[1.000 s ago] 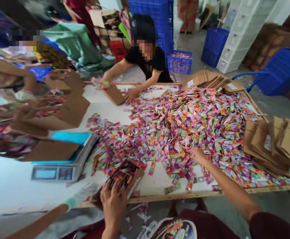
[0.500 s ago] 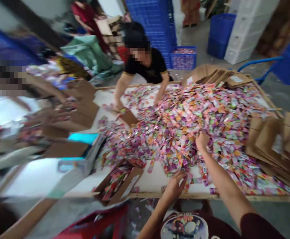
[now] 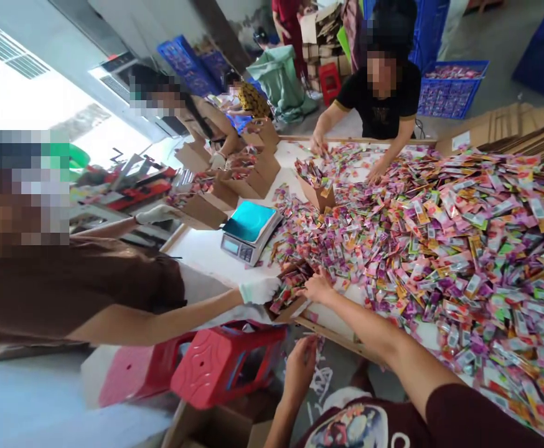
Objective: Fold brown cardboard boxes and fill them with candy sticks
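Observation:
My right hand (image 3: 317, 287) reaches over the near rim of a small cardboard box (image 3: 291, 312) at the table's front edge. Its fingers look stretched out and apart, against the small colourful packets (image 3: 287, 292) inside. A co-worker's gloved hand (image 3: 260, 290) is at the box's left side. My left hand (image 3: 301, 361) hangs in front of the table edge, below the box, its fingers curled together. Whatever it may hold is too small to make out. A large heap of similar packets (image 3: 421, 261) covers the table to the right.
A digital scale (image 3: 249, 223) with a teal top stands beyond the box. Another filled box (image 3: 316, 193) is near the co-worker opposite. Red stools (image 3: 216, 361) and an open carton (image 3: 216, 429) are below on the left. Flat cardboard (image 3: 500, 127) lies at the back right.
The view has swung left. My right hand has gone from the heap to the box. My left hand has come off the table. The co-worker's gloved hand is now at the box.

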Demonstrator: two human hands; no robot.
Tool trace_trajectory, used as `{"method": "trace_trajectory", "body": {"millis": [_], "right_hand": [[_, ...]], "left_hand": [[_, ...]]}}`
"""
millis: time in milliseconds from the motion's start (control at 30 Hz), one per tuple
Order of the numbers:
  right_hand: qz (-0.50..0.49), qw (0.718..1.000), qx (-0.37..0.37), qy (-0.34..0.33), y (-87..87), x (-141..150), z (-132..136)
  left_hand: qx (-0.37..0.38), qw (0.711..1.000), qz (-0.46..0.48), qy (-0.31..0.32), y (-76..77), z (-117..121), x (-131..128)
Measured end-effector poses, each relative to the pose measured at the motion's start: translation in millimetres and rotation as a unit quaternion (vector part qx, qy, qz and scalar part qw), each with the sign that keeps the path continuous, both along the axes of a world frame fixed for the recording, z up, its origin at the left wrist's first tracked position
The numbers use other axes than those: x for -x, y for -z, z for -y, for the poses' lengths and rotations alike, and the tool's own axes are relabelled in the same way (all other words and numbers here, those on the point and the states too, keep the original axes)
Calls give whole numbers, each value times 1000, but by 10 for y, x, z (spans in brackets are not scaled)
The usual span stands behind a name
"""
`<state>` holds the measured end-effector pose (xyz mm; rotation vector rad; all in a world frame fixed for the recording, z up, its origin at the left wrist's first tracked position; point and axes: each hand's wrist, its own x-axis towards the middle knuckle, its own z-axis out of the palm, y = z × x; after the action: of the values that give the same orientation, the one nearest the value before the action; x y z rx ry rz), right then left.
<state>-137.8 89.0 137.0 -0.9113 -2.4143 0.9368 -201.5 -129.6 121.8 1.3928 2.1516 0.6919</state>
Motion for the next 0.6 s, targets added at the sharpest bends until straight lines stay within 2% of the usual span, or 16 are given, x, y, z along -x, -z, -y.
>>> {"method": "trace_trajectory", "body": {"millis": [100,167,233,300,367,433,467,533,567,600], "right_hand": [[-48,998,-40,22,14,-216,-7],[-87,988,-64,113,69,-578,23],[-98,961,-58,250,209,-1152,56],[-90,915,-53,389,407,-1998,106],[-59,845,-80,525,562,-3117,266],[-1,739,-128,661,579,-4373,608],[35,669,-147,728,532,-4987,835],[95,483,-162,855,372,-6087,1311],[100,444,-162,875,285,-6549,1528],[106,430,-161,882,209,-6944,1720]], "left_hand": [[-4,1000,13,-1,60,47,44],[8,999,28,23,128,-6,-24],[35,995,50,74,210,-145,-141],[64,986,71,136,305,-388,-305],[86,971,84,205,403,-720,-540],[99,954,81,270,485,-1059,-863],[103,946,75,298,516,-1199,-1050],[100,933,62,341,561,-1382,-1442],[94,927,59,358,580,-1423,-1636],[89,922,59,373,600,-1433,-1825]]}}
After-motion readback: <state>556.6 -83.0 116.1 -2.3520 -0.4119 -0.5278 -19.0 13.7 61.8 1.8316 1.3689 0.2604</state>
